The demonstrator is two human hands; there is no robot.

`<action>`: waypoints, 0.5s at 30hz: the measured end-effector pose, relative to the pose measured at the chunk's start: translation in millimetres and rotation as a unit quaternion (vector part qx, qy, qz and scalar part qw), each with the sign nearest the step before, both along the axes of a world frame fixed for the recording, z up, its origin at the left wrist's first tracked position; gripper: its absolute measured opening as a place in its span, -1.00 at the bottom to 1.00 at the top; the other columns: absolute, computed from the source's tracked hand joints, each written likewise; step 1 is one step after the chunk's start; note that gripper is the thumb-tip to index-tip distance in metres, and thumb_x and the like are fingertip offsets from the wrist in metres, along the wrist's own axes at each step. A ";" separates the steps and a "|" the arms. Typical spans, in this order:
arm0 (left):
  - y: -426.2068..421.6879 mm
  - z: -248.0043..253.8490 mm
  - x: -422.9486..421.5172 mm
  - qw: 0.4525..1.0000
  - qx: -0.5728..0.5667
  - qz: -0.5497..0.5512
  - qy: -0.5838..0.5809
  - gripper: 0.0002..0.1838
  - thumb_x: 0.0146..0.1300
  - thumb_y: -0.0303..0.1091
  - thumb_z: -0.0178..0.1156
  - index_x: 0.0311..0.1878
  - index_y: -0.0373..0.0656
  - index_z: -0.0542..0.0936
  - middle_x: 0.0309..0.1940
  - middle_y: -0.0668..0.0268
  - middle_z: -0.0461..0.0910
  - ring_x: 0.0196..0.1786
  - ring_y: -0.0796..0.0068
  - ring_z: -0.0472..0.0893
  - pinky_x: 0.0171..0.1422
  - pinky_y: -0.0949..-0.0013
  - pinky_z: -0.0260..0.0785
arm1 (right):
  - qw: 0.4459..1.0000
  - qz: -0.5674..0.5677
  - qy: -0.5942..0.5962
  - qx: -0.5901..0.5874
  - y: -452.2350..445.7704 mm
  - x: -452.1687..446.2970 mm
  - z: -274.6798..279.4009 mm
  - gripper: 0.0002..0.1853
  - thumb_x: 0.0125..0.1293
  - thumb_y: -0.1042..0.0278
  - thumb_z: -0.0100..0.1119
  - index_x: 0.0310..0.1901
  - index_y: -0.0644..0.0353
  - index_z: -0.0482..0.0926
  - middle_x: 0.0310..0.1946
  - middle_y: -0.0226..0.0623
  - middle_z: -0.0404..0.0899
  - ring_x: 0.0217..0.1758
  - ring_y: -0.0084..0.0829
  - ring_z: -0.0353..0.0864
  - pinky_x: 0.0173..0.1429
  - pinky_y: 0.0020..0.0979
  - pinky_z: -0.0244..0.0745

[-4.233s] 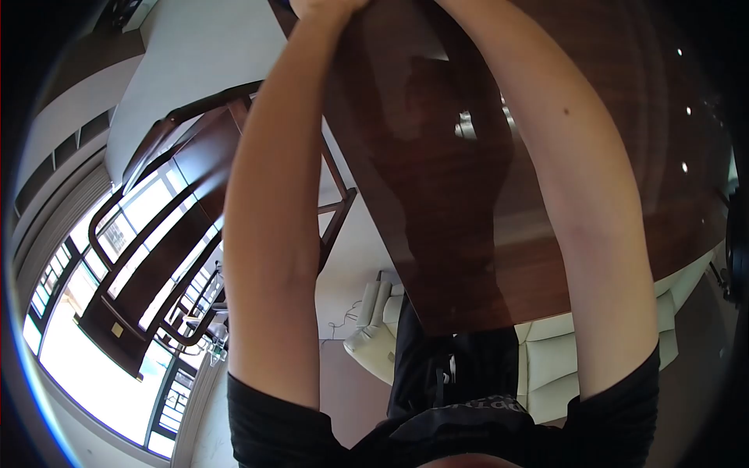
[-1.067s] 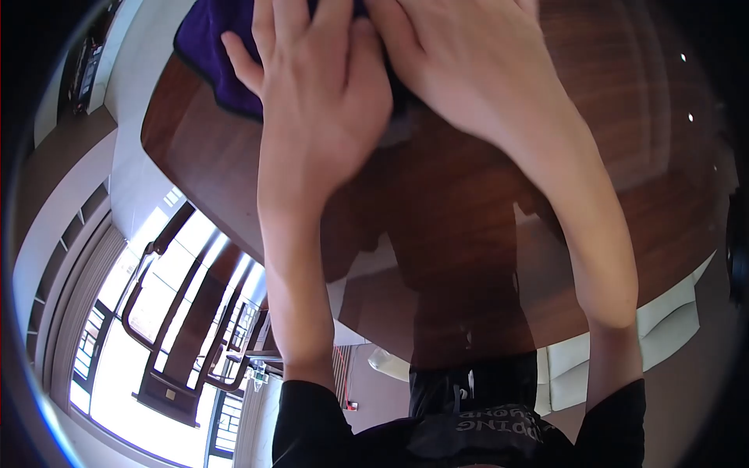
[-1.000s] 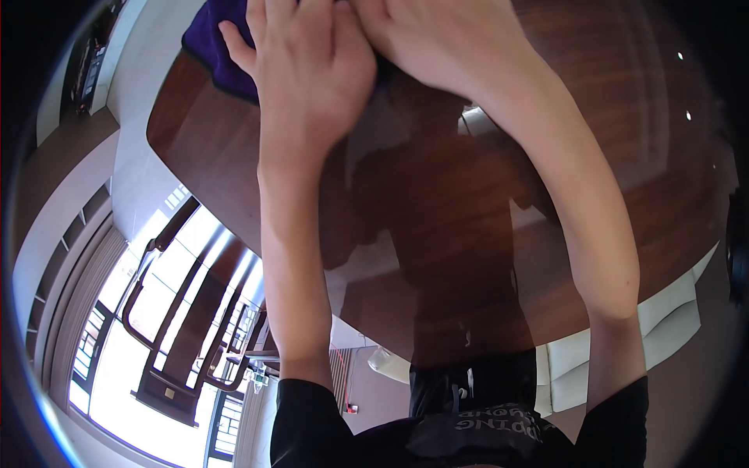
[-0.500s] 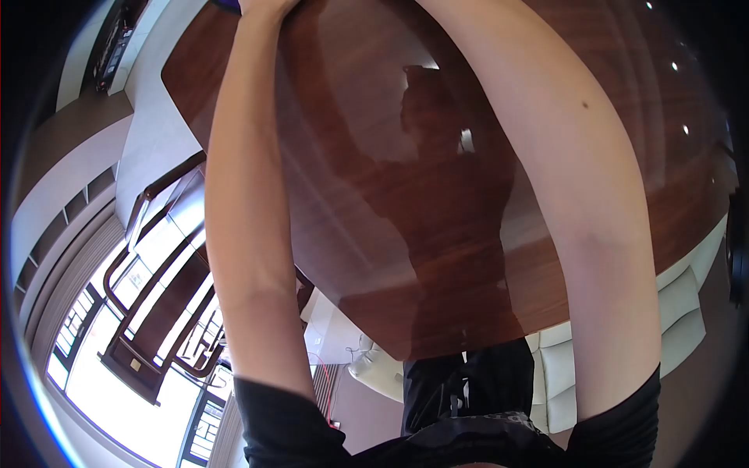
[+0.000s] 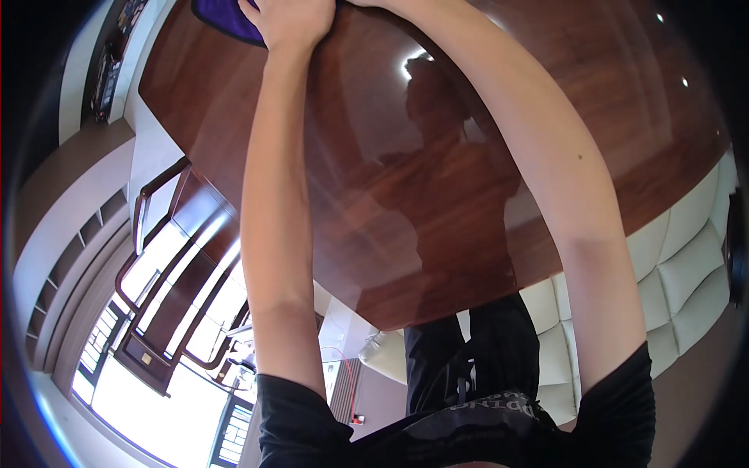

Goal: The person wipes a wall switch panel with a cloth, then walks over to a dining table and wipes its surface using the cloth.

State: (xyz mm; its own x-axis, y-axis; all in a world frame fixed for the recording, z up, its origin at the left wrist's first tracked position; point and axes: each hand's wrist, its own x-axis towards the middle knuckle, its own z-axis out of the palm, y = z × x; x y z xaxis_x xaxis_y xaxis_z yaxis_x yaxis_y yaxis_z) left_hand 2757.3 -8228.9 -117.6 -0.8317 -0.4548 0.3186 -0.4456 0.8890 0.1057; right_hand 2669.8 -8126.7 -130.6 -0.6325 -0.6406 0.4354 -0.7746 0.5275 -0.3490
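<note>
A purple cloth with a dark edge (image 5: 228, 19) lies on the glossy brown wooden table (image 5: 374, 171), at the top left of the view. My left hand (image 5: 295, 22) rests on the cloth's right part, with the thumb spread to the side and the other fingertips cut off by the top edge. My right hand (image 5: 376, 3) is barely in view at the top edge, just right of my left hand; its fingers are hidden. The tabletop mirrors my head and torso between my two arms.
A dark wooden chair (image 5: 168, 312) stands left of the table, before bright windows (image 5: 148, 398). A cream padded sofa (image 5: 679, 292) lies beyond the table's right side. A red cord (image 5: 353, 390) runs near the floor at lower centre. Shelving (image 5: 78, 242) curves along the far left.
Compared with half a second ago, more of the cloth and of my left hand shows. Around one second ago both hands were lower in view, with the left fingers spread on the cloth.
</note>
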 end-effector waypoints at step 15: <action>351.0 11.2 139.4 0.969 0.173 -0.121 -0.130 -0.34 0.31 -0.32 -0.07 0.44 -0.46 0.17 0.53 -0.17 -0.07 0.56 -0.31 -0.15 0.54 -0.30 -0.42 | 0.980 -0.113 -0.158 0.033 347.7 162.0 21.8 -0.49 0.31 0.27 0.13 0.32 -0.06 0.47 0.45 -0.30 0.26 0.48 -0.17 0.22 0.51 -0.07 0.05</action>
State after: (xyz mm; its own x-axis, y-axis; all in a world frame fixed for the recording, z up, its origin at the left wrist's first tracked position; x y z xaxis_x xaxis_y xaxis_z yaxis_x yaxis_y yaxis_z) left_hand 2896.7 -7878.0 -106.4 -0.9591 -0.2782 -0.0523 -0.2796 0.9020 0.3290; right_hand 2831.8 -7779.0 -108.8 -0.8579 -0.4892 0.1572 -0.4945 0.7029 -0.5113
